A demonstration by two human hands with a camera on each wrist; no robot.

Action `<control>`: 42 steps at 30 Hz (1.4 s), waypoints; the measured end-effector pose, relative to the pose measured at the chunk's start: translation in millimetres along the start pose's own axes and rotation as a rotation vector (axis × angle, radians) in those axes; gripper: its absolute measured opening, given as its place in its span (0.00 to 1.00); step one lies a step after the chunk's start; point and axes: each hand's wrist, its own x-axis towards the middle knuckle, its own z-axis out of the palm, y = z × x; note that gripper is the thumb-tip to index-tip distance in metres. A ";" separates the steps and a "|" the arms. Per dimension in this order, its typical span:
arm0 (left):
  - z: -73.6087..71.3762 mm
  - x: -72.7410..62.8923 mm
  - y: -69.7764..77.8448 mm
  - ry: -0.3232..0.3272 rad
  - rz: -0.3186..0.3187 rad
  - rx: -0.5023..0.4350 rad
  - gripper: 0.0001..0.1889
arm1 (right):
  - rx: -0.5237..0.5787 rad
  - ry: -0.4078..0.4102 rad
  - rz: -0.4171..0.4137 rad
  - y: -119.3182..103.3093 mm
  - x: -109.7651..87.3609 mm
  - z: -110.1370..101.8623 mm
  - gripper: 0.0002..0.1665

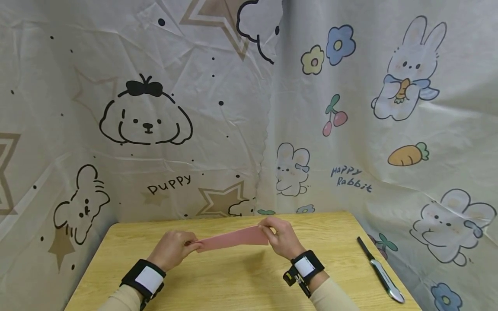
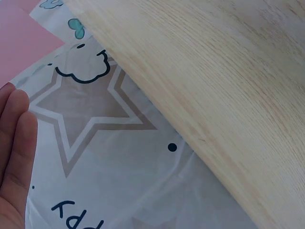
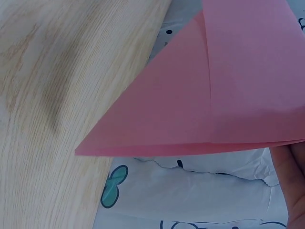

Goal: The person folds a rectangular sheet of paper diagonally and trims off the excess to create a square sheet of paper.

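Note:
A folded sheet of pink paper [image 1: 235,239] is held above the wooden table, stretched between both hands. My left hand [image 1: 173,249] pinches its left end between thumb and fingers. At the other end, my right hand [image 1: 283,236] grips the paper near its upper edge. The right wrist view shows the pink paper [image 3: 157,105] up close, with a slanted edge, a pointed corner and an overlapping layer. Part of the right hand [image 3: 291,176] shows at that view's right edge. In the left wrist view, fingers of the left hand [image 2: 16,152] appear beside a pink corner [image 2: 28,43].
A utility knife [image 1: 381,270] with a dark blade end and a grey-green handle lies near the right edge of the wooden table [image 1: 218,285]. Behind the table hangs a pale cloth [image 1: 233,142] printed with cartoon animals, stars and flowers.

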 end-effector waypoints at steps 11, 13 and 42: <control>-3.2 -0.7 -1.3 0.096 -0.057 -0.102 0.05 | -0.037 -0.036 0.055 -2.1 0.1 2.5 0.05; -4.0 0.1 0.0 0.118 -0.054 -0.106 0.07 | -0.091 -0.056 0.041 -3.9 0.7 3.2 0.04; -2.4 26.1 38.9 0.153 0.116 -0.002 0.12 | -0.225 -0.196 -0.138 -38.7 30.7 29.7 0.03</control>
